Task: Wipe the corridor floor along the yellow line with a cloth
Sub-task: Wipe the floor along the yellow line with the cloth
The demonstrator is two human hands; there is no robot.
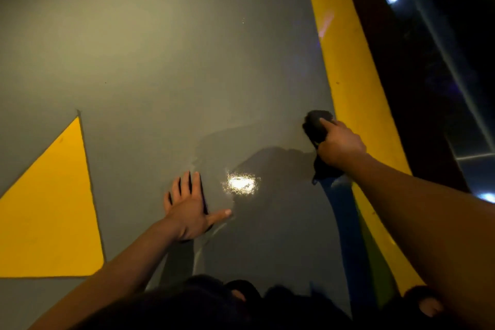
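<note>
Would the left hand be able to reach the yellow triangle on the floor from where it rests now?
Probably yes. The left hand lies flat and open on the grey floor, holding nothing, with only bare floor between it and the yellow triangle.

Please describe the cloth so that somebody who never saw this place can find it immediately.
Follow the yellow line on the right down the grey floor. Beside its left edge, the right hand grips the cloth. It is dark and crumpled, unlike the flat yellow triangle.

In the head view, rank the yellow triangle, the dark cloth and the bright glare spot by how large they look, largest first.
1. yellow triangle, by far the largest.
2. dark cloth, partly hidden under the right hand.
3. glare spot, looks smallest, though not by much.
</note>
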